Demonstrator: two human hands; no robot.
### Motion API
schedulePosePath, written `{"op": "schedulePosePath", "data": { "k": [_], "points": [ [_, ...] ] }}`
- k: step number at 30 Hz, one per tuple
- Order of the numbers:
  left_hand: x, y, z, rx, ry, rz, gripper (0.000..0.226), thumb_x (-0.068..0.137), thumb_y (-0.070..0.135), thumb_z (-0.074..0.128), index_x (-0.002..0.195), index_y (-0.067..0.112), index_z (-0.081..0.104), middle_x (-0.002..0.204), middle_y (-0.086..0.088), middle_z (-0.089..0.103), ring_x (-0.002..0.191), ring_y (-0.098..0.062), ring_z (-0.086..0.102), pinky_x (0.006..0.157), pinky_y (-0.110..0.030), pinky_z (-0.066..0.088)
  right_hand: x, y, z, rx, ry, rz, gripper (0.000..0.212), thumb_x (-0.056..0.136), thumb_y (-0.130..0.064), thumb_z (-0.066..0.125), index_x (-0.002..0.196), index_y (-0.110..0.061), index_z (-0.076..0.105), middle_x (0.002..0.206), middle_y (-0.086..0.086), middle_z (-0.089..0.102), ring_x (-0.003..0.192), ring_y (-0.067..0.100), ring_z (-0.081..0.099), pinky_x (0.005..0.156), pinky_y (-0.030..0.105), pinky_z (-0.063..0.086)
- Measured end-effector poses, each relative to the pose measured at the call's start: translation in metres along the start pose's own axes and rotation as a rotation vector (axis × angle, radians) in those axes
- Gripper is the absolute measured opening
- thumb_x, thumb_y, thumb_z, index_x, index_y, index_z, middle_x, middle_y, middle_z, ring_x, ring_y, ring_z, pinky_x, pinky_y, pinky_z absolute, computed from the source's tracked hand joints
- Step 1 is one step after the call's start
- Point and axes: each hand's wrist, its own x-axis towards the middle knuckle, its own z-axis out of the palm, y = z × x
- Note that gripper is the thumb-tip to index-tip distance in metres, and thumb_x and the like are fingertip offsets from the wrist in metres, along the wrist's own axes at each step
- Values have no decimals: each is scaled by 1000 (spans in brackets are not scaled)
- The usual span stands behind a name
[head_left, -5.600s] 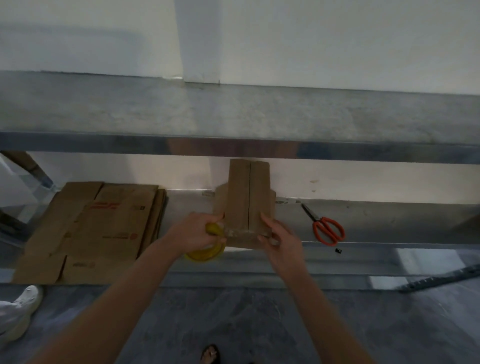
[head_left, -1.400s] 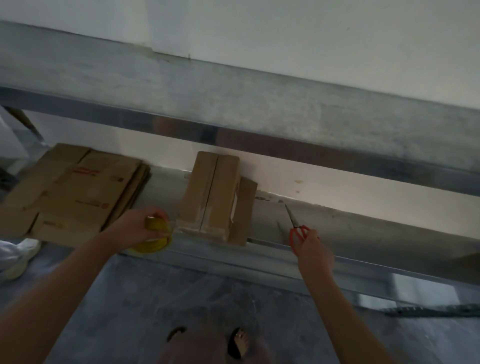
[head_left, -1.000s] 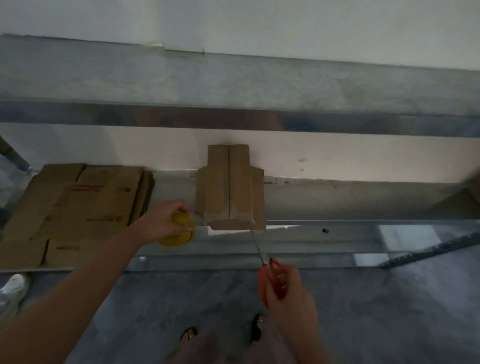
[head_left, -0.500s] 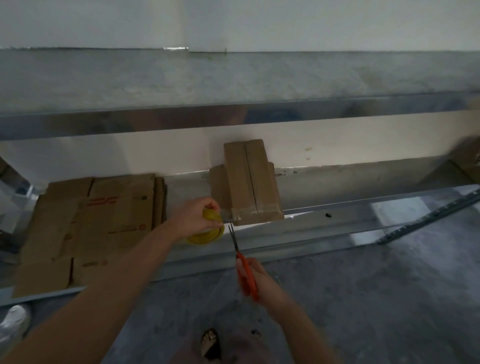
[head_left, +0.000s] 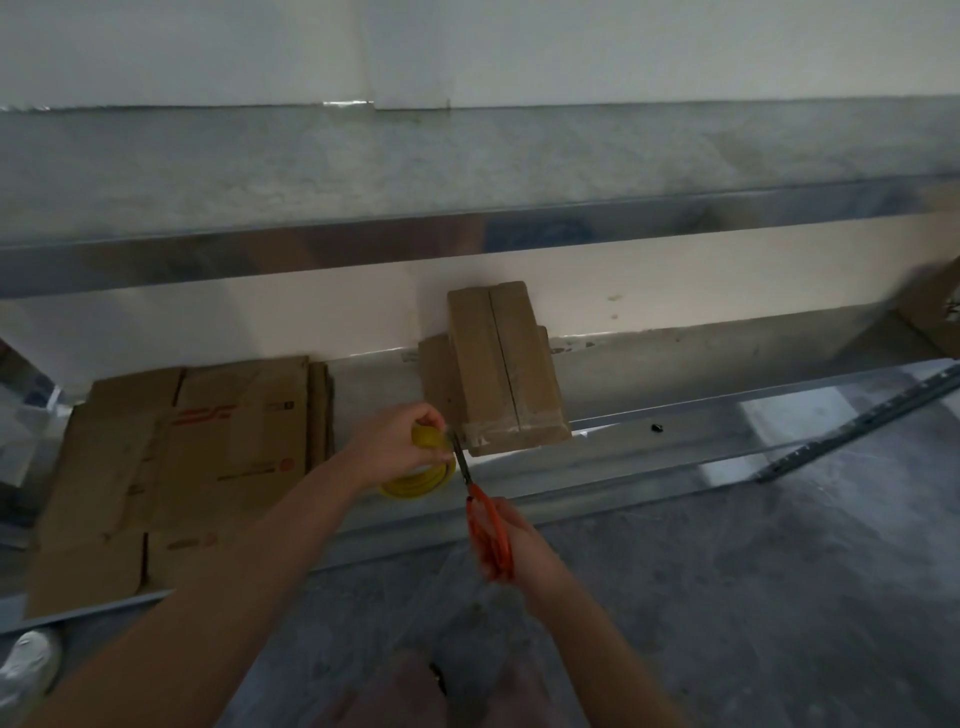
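- Left hand (head_left: 397, 444): fingers curled over the top of a yellow tape roll (head_left: 418, 475), thumb side toward the box; the roll is held on edge, just off the front edge of the lower shelf (head_left: 675, 431)
- Right hand (head_left: 524, 551): fingers closed round the orange handles of the scissors (head_left: 485, 519); grip is blurred, so which finger sits in which loop cannot be told
- Scissors: blades point up and away from the person; tips lie between the tape roll and the front left corner of the cardboard box (head_left: 501, 369), just beside both; blades read as one thin dark line, so how far apart they are cannot be told
- Cardboard box: stands on the lower shelf, its near end at the shelf's front edge and its far end against the wall; top flaps meet in a centre seam; pale tape shows across the near end
- Flattened cartons (head_left: 197, 457): stacked at the left end of the lower shelf, well apart from the box; red print on the top one
- Small black bit (head_left: 657, 427): on the shelf's front edge, right of the box
- Upper shelf (head_left: 467, 171): grey, spans the view above
- White shoe (head_left: 28, 665): on the floor (head_left: 753, 597), lower left corner of the view
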Motion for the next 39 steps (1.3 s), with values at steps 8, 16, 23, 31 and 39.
{"op": "schedulePosePath", "data": {
  "k": [8, 16, 23, 31, 39],
  "points": [
    [2, -1, -1, -1, -8, 6, 34, 73, 42, 79, 100, 30, 63, 107, 8, 63, 101, -14, 57, 88, -33, 47, -3, -3, 3, -21, 31, -47, 9, 98, -21, 58, 89, -18, 59, 59, 1, 53, 49, 13, 48, 50, 27, 37],
    [0, -3, 2, 2, 8, 26, 36, 74, 42, 79, 103, 30, 62, 109, 7, 62, 101, -14, 56, 88, -33, 47, -2, -5, 2, -76, 95, -68, 4, 95, -13, 60, 91, -14, 59, 57, 3, 49, 47, 11, 42, 46, 23, 33],
    [-1, -3, 5, 7, 40, 58, 33, 73, 39, 80, 99, 33, 62, 103, 10, 61, 97, -13, 56, 81, -29, 46, 4, -7, 2, -30, 65, 3, 15, 95, -22, 60, 83, -19, 53, 59, 1, 46, 46, 8, 44, 45, 23, 28],
    [-4, -7, 9, 31, 92, 72, 31, 73, 33, 81, 97, 28, 62, 103, 7, 61, 98, -14, 55, 78, -26, 40, 10, -5, -6, -213, 138, -49, 11, 94, -23, 59, 85, -23, 65, 56, -2, 57, 49, 10, 51, 48, 24, 39],
    [0, -10, 9, 43, 149, 30, 30, 71, 32, 82, 93, 27, 62, 104, 5, 61, 97, -14, 54, 79, -25, 39, 23, -14, -5, -333, 215, -88, 21, 85, -46, 67, 71, -31, 65, 55, -5, 61, 53, 11, 56, 51, 25, 43]
  ]
}}
